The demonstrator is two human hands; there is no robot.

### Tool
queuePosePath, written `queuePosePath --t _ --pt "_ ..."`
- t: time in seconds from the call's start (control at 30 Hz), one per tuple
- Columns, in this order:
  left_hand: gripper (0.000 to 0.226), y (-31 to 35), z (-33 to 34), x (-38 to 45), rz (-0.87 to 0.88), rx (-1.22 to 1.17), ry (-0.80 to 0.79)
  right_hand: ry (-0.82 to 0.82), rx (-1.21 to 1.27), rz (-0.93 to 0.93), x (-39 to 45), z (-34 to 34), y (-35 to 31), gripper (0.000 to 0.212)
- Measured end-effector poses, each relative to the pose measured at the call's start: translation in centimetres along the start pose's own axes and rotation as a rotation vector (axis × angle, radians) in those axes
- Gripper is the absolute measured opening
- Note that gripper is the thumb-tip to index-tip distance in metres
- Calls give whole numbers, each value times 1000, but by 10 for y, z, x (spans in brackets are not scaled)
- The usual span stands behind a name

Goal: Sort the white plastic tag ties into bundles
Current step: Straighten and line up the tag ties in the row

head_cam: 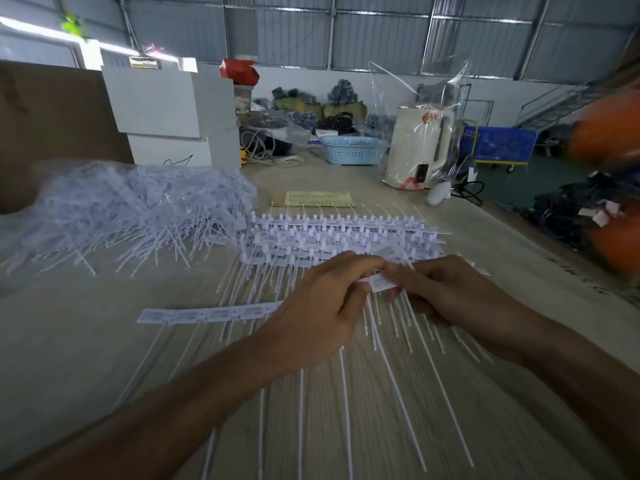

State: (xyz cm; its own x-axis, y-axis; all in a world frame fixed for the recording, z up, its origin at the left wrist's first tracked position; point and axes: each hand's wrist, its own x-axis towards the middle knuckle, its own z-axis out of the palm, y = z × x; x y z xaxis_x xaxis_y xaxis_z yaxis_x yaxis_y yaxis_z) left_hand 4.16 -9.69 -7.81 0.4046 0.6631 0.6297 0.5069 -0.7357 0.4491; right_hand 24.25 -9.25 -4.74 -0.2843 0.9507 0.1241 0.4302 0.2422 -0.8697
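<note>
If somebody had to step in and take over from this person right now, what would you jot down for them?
Left hand and right hand: both pinch one strip of white plastic tag ties between them, tails hanging toward the person.
Done: flat strips stacked in a neat pile just beyond the hands; one single strip lies left of the left hand.
Left: the big loose heap of white ties on the far left of the wooden table is unsorted.

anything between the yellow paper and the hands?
Head view: the neat stack of tag ties lies between the yellow paper and both hands, left, right.
</note>
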Motion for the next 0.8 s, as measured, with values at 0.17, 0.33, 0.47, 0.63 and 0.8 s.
queuePosePath --t 0.17,0.33,0.47,0.63,0.8 --pt "37 -1 -5 -2 -46 52 -35 21 161 28 -1 -3 -3 36" --pt "34 -1 -12 -1 20 260 -86 -29 85 -61 -3 -1 -2 36" --pt "23 2 -8 -2 67 272 -129 35 -392 -343 -5 -10 -3 34" --pt "31 1 -6 -2 36 209 -145 94 -620 -520 -8 -14 -5 25" --pt "21 2 -8 0 57 187 -20 70 -394 -343 -5 -16 -3 38"
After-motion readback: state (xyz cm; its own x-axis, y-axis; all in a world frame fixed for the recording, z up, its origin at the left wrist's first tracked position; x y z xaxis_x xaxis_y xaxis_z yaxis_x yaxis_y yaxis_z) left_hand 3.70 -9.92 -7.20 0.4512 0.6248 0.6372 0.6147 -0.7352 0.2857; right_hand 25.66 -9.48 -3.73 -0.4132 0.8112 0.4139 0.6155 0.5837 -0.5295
